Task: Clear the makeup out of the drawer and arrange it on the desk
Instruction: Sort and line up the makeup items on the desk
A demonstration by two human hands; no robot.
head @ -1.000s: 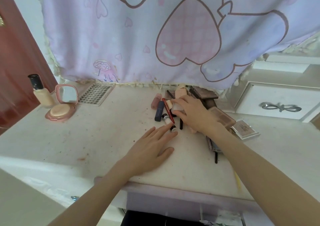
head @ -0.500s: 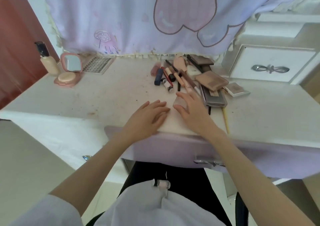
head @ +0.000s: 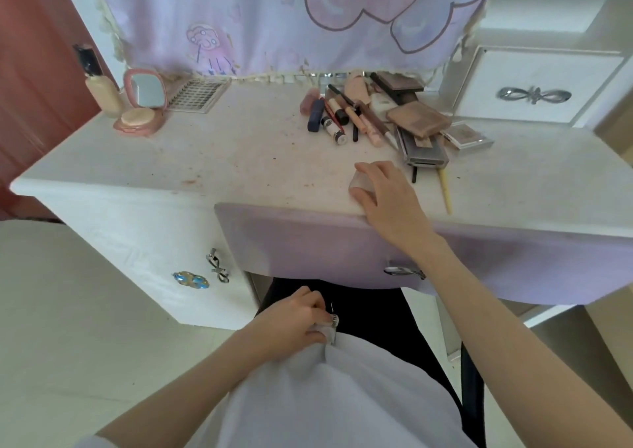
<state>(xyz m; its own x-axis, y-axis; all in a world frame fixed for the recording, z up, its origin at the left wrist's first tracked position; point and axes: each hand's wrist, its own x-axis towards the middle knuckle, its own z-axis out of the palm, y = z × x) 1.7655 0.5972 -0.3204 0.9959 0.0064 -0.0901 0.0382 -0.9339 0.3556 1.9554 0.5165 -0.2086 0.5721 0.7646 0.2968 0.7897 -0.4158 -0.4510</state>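
Observation:
On the white desk (head: 239, 152), a pile of makeup (head: 370, 115) lies at the back: lip tubes, pencils, brushes and several palettes. My right hand (head: 387, 200) rests at the desk's front edge, fingers curled over a small clear pinkish piece (head: 358, 183). Below it is the purple drawer front (head: 308, 245) with its metal handle (head: 404, 271); the drawer looks closed. My left hand (head: 291, 327) is down in my lap, pinching a small bottle with a silver cap (head: 331, 322) against the white cloth.
A foundation bottle (head: 102, 87), an open pink compact with mirror (head: 142, 104) and a lash tray (head: 198, 94) sit at the back left. A white box drawer (head: 534, 84) stands back right. A printed lilac cloth (head: 291, 19) hangs behind. A thin yellow stick (head: 445, 190) lies near the right hand.
My view tilted downward and drew back. My left hand left the desk and dropped to my lap, taking the small bottle. My right hand pulled back from the pile to the front edge.

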